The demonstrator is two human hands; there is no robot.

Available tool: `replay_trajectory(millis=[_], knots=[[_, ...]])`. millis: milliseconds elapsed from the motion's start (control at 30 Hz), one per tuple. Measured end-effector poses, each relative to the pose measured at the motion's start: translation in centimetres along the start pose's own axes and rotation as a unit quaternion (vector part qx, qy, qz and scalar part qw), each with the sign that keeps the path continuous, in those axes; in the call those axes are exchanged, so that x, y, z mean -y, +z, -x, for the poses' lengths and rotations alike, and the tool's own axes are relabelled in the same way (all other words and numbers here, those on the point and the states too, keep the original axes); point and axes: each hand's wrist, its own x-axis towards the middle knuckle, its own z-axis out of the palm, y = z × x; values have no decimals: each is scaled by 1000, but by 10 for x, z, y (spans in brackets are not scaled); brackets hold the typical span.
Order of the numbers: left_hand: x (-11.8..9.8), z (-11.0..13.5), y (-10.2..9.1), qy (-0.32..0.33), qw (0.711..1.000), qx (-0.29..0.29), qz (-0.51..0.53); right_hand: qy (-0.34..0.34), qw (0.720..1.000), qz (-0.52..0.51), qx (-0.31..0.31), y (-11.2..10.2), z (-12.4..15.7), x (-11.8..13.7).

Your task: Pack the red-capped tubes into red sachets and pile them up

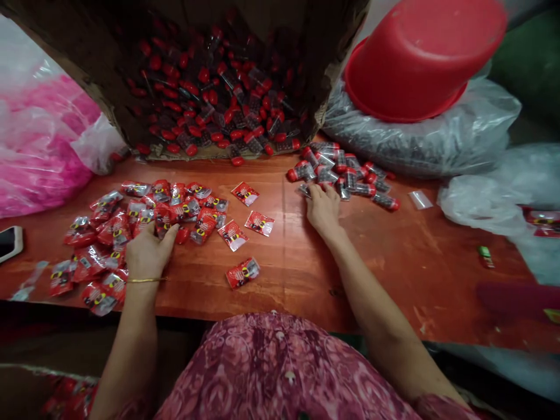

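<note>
My left hand rests at the right side of a pile of small red printed packets. Its thumb and index finger are apart, and the other fingertips are partly hidden among the packets. At the near edge of a heap of small clear tubes with red caps and dark contents, my right hand has its fingers bent down over a small clear tube, which shows beside the fingertips. Between the hands lie several flat red printed cards and one filled packet.
A large open cardboard box of red-capped tubes stands at the back. Beyond the right heap, an upturned red tub sits on a filled plastic bag. Pink-filled bags and a phone are at left.
</note>
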Motion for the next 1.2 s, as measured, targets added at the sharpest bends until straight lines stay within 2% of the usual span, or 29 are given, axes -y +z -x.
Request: replay_trajectory(millis=[67, 133, 200, 233, 300, 367, 433, 500, 600, 700, 867, 1067, 1200], knots=[[-3, -1, -10, -15, 996, -42, -73, -40, 999, 15, 10, 2, 13, -7], [-14, 3, -15, -34, 991, -109, -69, -65, 998, 25, 10, 0, 31, -9], [-29, 12, -11, -4, 986, -163, -29, -65, 997, 33, 1, -4, 49, -9], [-37, 18, -6, 31, 986, -167, -1, -60, 998, 33, -5, -6, 57, -8], [-57, 31, 14, 146, 983, -100, 57, -48, 998, 22, -25, -10, 68, -4], [-78, 42, 39, 288, 951, 24, 113, -40, 998, -2, -45, -11, 75, 2], [-96, 50, 63, 353, 929, 85, 78, -43, 997, -30, -58, -11, 78, 9], [-107, 52, 79, 355, 928, 105, 54, -55, 995, -54, -64, -10, 81, 16], [-112, 49, 88, 343, 929, 123, 64, -70, 992, -86, -62, -8, 84, 25], [-110, 47, 88, 344, 927, 131, 71, -72, 991, -102, -56, -7, 86, 33], [-108, 48, 88, 346, 932, 101, 42, -83, 990, -97, -59, -6, 88, 42], [-113, 41, 85, 354, 927, 124, 32, -79, 990, -83, -82, -5, 91, 39], [-105, 40, 80, 378, 914, 138, 53, -84, 982, -144, -93, -8, 91, 49]])
